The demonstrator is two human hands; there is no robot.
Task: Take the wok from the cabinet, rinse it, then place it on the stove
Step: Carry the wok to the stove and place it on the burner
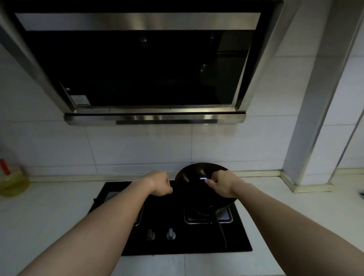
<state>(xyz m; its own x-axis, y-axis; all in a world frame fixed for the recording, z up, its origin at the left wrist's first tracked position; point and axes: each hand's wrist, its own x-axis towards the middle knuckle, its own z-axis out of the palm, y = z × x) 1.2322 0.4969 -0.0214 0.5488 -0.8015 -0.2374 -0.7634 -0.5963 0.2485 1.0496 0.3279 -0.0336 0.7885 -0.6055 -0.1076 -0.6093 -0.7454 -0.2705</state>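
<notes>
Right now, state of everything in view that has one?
wok: on the right burner, tilted, handle toward the person
right hand: fingers closed at the wok's rim
left hand: loosely closed beside the wok, contact unclear
stove: no flame visible
oil bottle: upright, capped, partly full
range hood: dark, lights off

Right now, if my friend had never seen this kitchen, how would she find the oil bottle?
Start at the big black stove set in the white counter and look far left, into the corner by the tiled wall. The oil bottle stands there alone. It is the only clear bottle, with a red cap and yellow oil at the bottom.
</notes>
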